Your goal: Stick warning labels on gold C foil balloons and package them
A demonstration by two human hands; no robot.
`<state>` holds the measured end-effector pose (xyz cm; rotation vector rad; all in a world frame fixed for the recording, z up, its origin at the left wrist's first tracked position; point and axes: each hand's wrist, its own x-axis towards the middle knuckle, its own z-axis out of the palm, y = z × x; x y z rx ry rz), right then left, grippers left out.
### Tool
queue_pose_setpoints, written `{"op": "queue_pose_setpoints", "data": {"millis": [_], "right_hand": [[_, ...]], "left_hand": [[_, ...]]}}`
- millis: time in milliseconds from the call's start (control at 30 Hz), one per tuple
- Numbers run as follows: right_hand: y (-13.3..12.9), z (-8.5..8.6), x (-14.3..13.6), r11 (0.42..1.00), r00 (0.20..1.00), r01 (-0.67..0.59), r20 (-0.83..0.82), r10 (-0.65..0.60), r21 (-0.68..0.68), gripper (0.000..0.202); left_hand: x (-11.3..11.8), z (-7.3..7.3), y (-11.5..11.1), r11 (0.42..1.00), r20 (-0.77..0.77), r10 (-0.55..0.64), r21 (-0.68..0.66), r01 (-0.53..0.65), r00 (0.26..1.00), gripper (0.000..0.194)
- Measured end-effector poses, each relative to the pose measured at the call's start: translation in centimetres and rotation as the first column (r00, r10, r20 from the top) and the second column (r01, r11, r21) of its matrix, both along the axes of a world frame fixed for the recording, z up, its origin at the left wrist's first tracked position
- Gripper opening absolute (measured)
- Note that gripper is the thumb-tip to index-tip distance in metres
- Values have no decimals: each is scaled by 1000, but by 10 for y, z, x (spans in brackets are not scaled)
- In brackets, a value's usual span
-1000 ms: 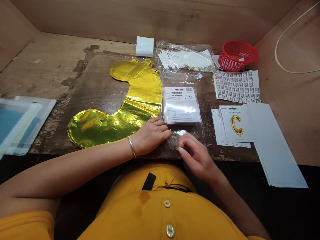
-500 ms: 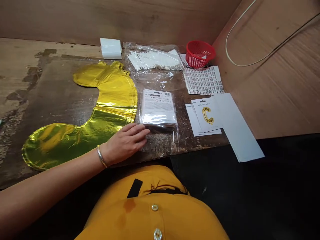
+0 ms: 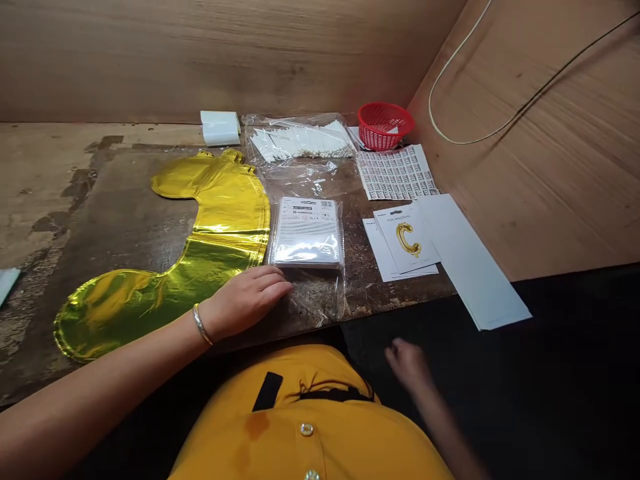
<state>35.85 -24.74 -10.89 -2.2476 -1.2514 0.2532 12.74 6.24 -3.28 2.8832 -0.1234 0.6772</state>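
Observation:
My left hand (image 3: 249,301), with a bracelet at its wrist, lies flat by the table's front edge with nothing in it. It touches the lower part of a gold foil balloon (image 3: 227,217) shaped like a C. Just beyond its fingertips is a stack of clear-wrapped packets with printed white cards (image 3: 307,230). My right hand (image 3: 409,363) is below the table edge at the lower right, dim and smeared by motion, so its fingers do not show clearly. Nearest to it are white cards (image 3: 407,240) printed with a gold C balloon.
At the back are a clear bag of white sticks (image 3: 303,141), a red basket (image 3: 385,127) and a folded white sheet (image 3: 221,129). A sticker sheet (image 3: 396,173) and a long white strip (image 3: 470,263) lie at right. A cable (image 3: 473,142) hangs along the side wall.
My right hand has come into view at the lower right. My left hand's fingers have drawn closer together. The camera view has tilted up slightly.

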Motion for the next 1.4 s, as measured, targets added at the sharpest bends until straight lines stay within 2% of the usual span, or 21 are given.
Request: {"op": "queue_pose_setpoints", "data": {"millis": [67,100,167,200,267,367,433,533,600,667,733,800,900,967,1067,1167,1267,1333,1400], "right_hand": [[21,27,-1,996,996,-7,86,-1,89,9],[36,39,-3,978,978,-85,202,46,189,13],[70,57,-7,918,898,-309,394,195,248,55],[87,62,-9,881,853,-406,448,268,244,69],[119,65,-12,836,792,-513,482,374,194,78],[147,60,-13,806,756,-572,478,446,153,64],[153,57,-11,795,756,-583,468,457,167,54],[153,55,-8,783,758,-594,454,468,186,49],[152,55,-7,768,748,-612,454,485,190,47],[151,55,-6,744,739,-633,453,498,214,43],[152,56,-5,720,746,-643,425,513,261,36],[155,59,-5,711,776,-626,346,527,320,29],[161,68,-5,744,839,-539,168,518,395,19],[166,74,-7,792,875,-453,35,482,409,15],[174,79,-10,874,907,-299,-171,385,382,18],[182,80,-12,918,909,-173,-302,288,357,21],[190,79,-13,926,910,-121,-333,247,357,22],[196,78,-12,929,906,-109,-351,239,353,23],[202,76,-11,944,902,-70,-383,197,322,23]], "left_hand": [[0,-1,1,996,31,22,-85,-19,999,19],[1,-2,1,992,41,34,-124,-29,999,19],[2,-5,1,981,54,54,-189,-43,997,19],[2,-6,1,974,56,63,-219,-49,996,18],[1,-8,-1,959,57,79,-276,-60,995,16],[-2,-8,-6,940,52,89,-335,-67,995,15],[-5,-6,-8,955,71,106,-284,-82,992,15],[-7,-2,-8,992,72,124,-36,-122,990,27],[-7,-3,-5,987,51,114,109,-119,992,30],[-7,-5,-2,982,52,96,161,-103,994,26],[-7,-8,-2,984,70,73,155,-83,995,25],[-7,-9,-4,992,84,73,92,-81,994,26],[-6,-6,-12,974,89,179,-160,-163,980,21],[-4,-3,-17,891,37,301,-368,-267,953,19],[0,3,-18,674,-124,449,-602,-427,885,20],[4,7,-12,454,-261,479,-744,-491,838,20],[9,9,-4,258,-336,488,-826,-501,805,18],[12,8,0,175,-365,491,-848,-500,791,16],[15,7,4,139,-379,491,-855,-500,784,14]]}}
